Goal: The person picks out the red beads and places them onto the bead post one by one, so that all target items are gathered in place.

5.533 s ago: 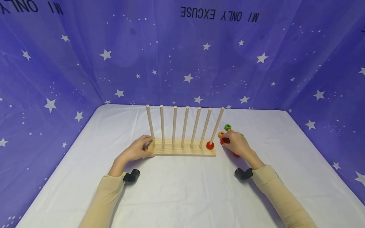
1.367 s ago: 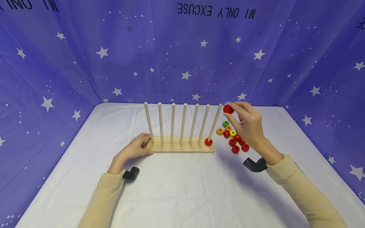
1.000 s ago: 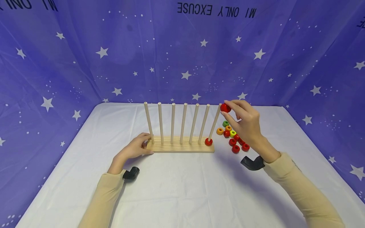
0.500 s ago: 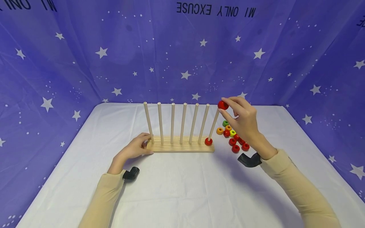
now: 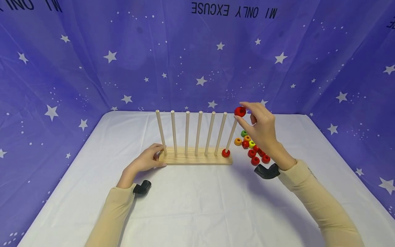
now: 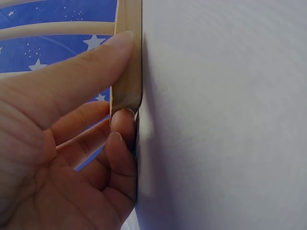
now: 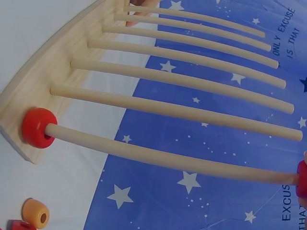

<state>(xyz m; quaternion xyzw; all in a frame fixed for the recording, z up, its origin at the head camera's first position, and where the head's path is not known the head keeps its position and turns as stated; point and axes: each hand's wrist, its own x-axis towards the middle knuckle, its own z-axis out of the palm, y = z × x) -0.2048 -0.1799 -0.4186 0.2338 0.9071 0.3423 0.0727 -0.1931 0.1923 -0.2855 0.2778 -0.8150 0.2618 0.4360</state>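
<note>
A wooden peg rack (image 5: 197,158) with several upright pegs stands on the table. My left hand (image 5: 148,159) grips its left end, and in the left wrist view the thumb lies along the front edge of the base (image 6: 127,62). Thumb and index finger of my right hand (image 5: 261,126) pinch a red bead (image 5: 240,112) at the top of the rightmost peg (image 5: 232,135). In the right wrist view that bead (image 7: 301,179) sits right at the peg's tip, partly cut off by the frame. Another red bead (image 5: 226,153) rests at the foot of the same peg.
Loose beads lie right of the rack: several red ones (image 5: 255,161), two orange (image 5: 238,141), one yellow (image 5: 252,144) and one green (image 5: 244,133). A white cloth (image 5: 191,202) covers the table. Purple star-printed curtains (image 5: 185,51) enclose the back and sides.
My right hand has picked up a red bead from the loose group, raised it and moved it left onto the rightmost peg's top. The left hand keeps its grip on the rack.
</note>
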